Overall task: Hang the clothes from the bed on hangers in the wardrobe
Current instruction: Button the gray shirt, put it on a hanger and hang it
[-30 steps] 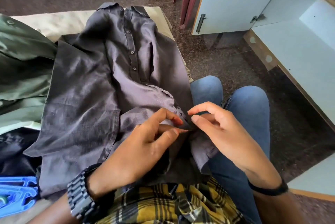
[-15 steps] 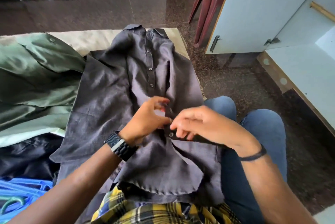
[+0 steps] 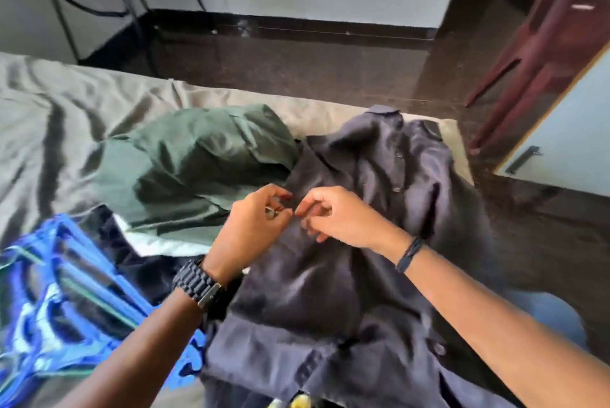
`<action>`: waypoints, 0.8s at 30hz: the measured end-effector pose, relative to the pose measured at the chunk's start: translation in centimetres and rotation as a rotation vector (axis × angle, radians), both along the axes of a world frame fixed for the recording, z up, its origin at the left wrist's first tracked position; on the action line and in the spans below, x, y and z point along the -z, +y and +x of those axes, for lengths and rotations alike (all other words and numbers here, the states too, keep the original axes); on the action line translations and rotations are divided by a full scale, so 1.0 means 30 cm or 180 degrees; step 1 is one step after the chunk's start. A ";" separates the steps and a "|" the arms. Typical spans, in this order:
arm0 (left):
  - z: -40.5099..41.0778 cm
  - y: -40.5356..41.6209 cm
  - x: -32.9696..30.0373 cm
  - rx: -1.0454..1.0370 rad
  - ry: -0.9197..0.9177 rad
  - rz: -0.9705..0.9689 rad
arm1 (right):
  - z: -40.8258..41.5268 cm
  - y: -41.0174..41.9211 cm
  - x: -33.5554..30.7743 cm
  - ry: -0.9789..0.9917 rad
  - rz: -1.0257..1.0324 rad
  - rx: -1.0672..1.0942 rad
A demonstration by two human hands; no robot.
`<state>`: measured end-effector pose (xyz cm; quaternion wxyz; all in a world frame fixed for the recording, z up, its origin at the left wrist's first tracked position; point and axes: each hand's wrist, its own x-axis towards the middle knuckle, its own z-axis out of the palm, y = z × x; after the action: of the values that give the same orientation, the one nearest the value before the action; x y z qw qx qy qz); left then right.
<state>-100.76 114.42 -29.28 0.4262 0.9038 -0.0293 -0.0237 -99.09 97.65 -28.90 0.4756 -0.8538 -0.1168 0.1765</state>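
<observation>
Both hands have moved up the dark shirt (image 3: 379,242) from its hem to mid-placket: the left hand (image 3: 254,226) and right hand (image 3: 336,219) nearly meet, fingertips pinching the cloth. It lies flat on the bed (image 3: 82,100), probably being buttoned; hangers (image 3: 59,292) wait beside it.

Dark grey buttoned shirt (image 3: 346,275) lies flat on bed beside crumpled green shirt (image 3: 198,163).
</observation>
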 end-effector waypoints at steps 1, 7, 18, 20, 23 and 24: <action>-0.015 0.061 0.001 -0.0153 -0.0044 -0.0006 | 0.007 0.061 0.003 -0.0010 -0.0014 -0.0182; -0.166 0.382 0.019 -0.1242 -0.0363 0.0142 | -0.026 0.430 0.019 0.0010 0.0181 -0.1068; -0.401 0.698 0.210 -0.2048 0.0619 0.1444 | -0.167 0.753 0.149 -0.0306 -0.0557 -0.1629; -0.414 0.718 0.224 -0.1889 0.1381 0.1866 | -0.197 0.765 0.169 -0.0462 -0.1142 -0.1832; -0.434 0.716 0.235 -0.1991 0.1285 0.1821 | -0.232 0.786 0.195 -0.0933 -0.1554 -0.1765; -0.442 0.710 0.239 -0.2084 0.1090 0.1696 | -0.238 0.790 0.203 -0.1046 -0.1552 -0.1707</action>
<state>-114.01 135.71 -36.46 0.1626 0.9267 0.3360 -0.0435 -106.24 121.37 -34.98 0.1709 -0.8977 -0.3649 0.1780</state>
